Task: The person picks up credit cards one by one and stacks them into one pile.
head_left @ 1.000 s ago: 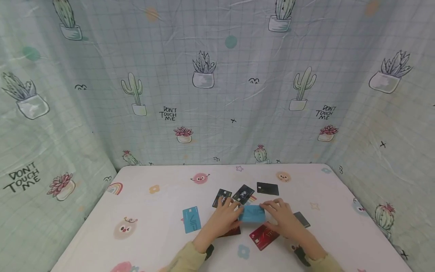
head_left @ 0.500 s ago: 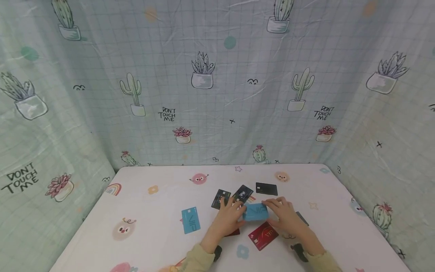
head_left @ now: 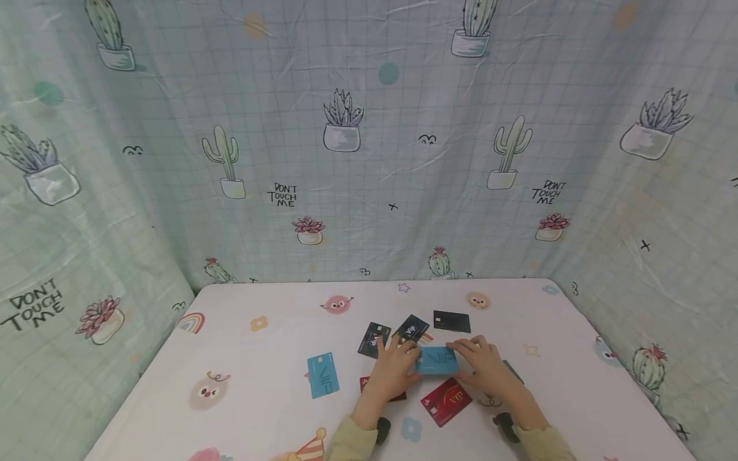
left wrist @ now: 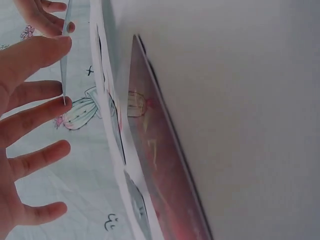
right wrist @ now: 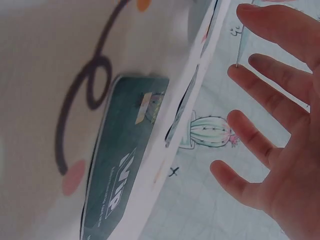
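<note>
A light blue VIP card [head_left: 436, 360] is held between my two hands in the head view. My left hand [head_left: 392, 373] pinches its left end and my right hand [head_left: 484, 368] its right end. In the left wrist view the blue card [left wrist: 63, 75] appears edge-on, pinched by thumb and fingertips, raised off the table. From the right wrist, the blue card [right wrist: 243, 42] is likewise a thin edge between thumb and index finger, while the other fingers spread apart. Below the hands lies a red VIP card [head_left: 446, 401].
Another blue card [head_left: 323, 375] lies to the left. Black cards [head_left: 411, 328] lie beyond the hands, one of them a plain-looking black card [head_left: 451, 321]. A second red card [head_left: 364, 383] is partly covered by my left forearm. A dark green VIP card [right wrist: 120, 170] lies near my right hand.
Both hands keep hold of the blue card, which has shifted slightly to the right. My left forearm has swung right, uncovering more of the second red card.
</note>
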